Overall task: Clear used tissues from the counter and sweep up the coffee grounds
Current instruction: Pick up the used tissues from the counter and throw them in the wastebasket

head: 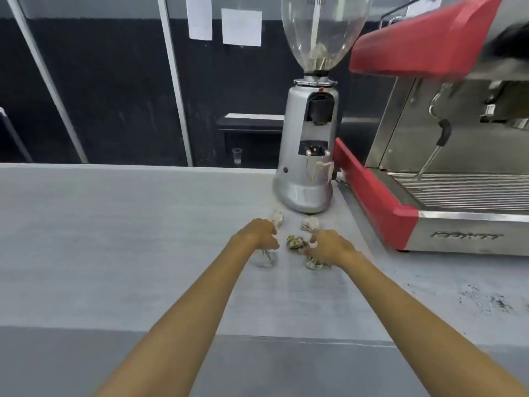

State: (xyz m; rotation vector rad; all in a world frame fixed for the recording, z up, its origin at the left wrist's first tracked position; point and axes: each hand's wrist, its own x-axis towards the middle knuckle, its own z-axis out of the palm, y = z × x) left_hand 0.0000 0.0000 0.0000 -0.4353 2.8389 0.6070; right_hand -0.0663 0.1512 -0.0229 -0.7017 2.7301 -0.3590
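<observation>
Several crumpled used tissues lie on the grey counter (120, 239) in front of the grinder. My left hand (259, 234) is closed over a whitish tissue (264, 258) beneath it. My right hand (329, 246) is closed over a stained tissue (315, 264) under its palm. Between the hands lies a brown-stained tissue (295, 242), untouched. Two more wads sit farther back: one (277, 217) just beyond my left fingers, another (310, 224) beyond my right hand. Dark coffee grounds (492, 300) are scattered on the counter at the right.
A silver coffee grinder (307, 156) with a clear hopper stands just behind the tissues. A red and steel espresso machine (429, 167) fills the right side. The counter's front edge (286, 338) runs below my forearms. A small plastic cup (237, 155) stands beyond the counter.
</observation>
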